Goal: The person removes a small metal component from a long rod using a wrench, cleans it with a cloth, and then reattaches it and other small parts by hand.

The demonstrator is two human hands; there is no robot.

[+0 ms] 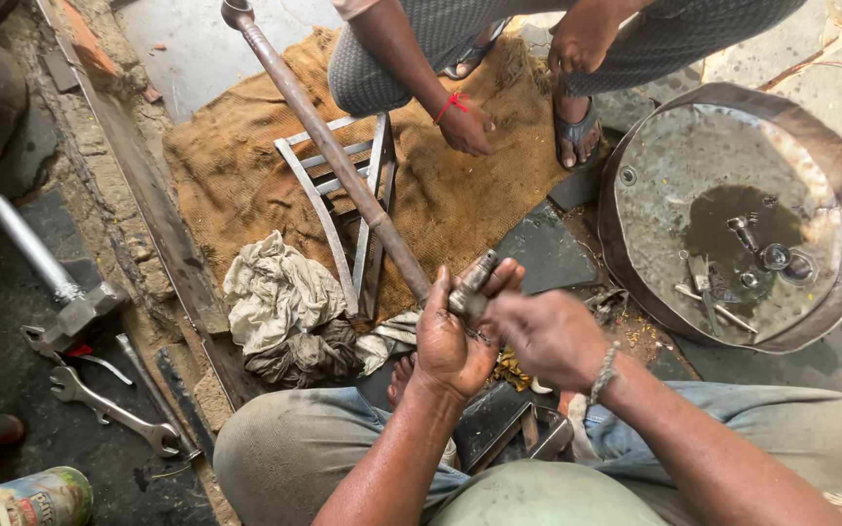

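Both hands, left hand (452,336) and right hand (543,336), clamp together on a small metal part (472,282), steadying it over the lap.

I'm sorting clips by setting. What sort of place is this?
Probably a floor-level repair workshop: a hammer and spanner lie on the grimy floor, small metal parts soak in an oily pan, and both hands work a greasy metal part.

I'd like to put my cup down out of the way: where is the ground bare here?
Bare patches: brown burlap sacking left of the grey metal frame, and the pale slab beyond it. Crowded: around the left hand and right hand, the round oily metal pan, and the spanner.
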